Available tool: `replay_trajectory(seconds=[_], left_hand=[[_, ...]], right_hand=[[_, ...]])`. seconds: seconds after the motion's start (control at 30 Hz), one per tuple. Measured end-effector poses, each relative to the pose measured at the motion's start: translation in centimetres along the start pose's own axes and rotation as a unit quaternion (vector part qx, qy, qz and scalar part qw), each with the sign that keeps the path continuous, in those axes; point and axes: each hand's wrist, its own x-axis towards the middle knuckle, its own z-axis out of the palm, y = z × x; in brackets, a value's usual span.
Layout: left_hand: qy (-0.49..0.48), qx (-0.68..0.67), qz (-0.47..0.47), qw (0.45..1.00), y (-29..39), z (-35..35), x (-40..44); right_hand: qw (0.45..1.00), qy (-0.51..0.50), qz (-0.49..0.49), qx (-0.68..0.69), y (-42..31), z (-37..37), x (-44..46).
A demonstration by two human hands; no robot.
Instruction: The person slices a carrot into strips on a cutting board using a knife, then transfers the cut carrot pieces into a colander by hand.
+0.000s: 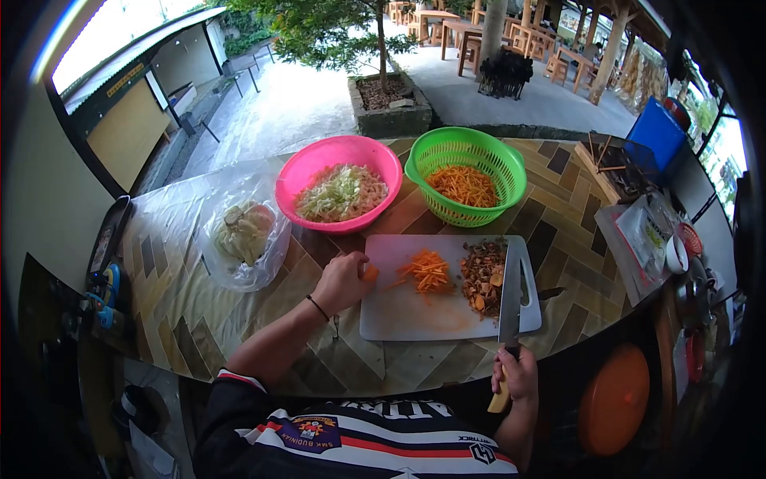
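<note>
My left hand (341, 283) is closed around a piece of carrot (370, 273) at the left edge of the white cutting board (399, 319). In my right hand (517, 375) is a kitchen knife (509, 299), gripped by its handle, its blade pointing away from me over the board's right side. Cut carrot sticks (428, 272) form a small heap mid-board. To their right, partly behind the blade, lies a pile of brownish and orange scraps (481, 275). Behind the board stand a green colander (452, 212) with carrot sticks in it and a pink basin (291, 172) of shredded pale vegetable.
A clear plastic bag (263, 275) with a pale vegetable, perhaps cabbage, sits on the patterned table (279, 343) at left. At right are a wooden box (598, 172), a blue container (657, 136) and a white bowl (677, 254). An orange round lid-like object (614, 399) is below the table edge.
</note>
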Motion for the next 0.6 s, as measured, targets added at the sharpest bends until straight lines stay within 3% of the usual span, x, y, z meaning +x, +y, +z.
replay_trajectory(seconds=[0.13, 0.23, 0.33, 0.43, 0.53, 0.6], left_hand=[[-0.025, -0.067, 0.005, 0.997, -0.6, 0.0, -0.9], [-0.109, -0.131, -0.082, 0.982, 2.6, -2.5, -1.8], [-0.299, -0.202, -0.159, 0.919, 4.3, -4.7, -2.0], [-0.155, -0.103, 0.049, 0.981, 1.9, -1.6, -3.3], [-0.112, -0.04, -0.046, 0.992, 4.1, -1.8, -4.6], [-0.039, 0.013, 0.105, 0.994, 3.6, -1.8, -5.3]], right_hand=[[1.0, 0.006, 0.011, -0.01, 0.0, 0.0, 0.1], [1.0, 0.008, 0.012, -0.007, 0.1, -0.1, 0.2], [1.0, 0.006, 0.009, -0.01, 0.1, -0.1, 0.2], [1.0, -0.006, 0.012, -0.013, 0.1, -0.2, 0.1], [0.999, -0.024, 0.009, -0.022, -0.2, -0.4, -0.1], [0.999, -0.035, 0.006, -0.033, -0.4, -0.4, -0.2]])
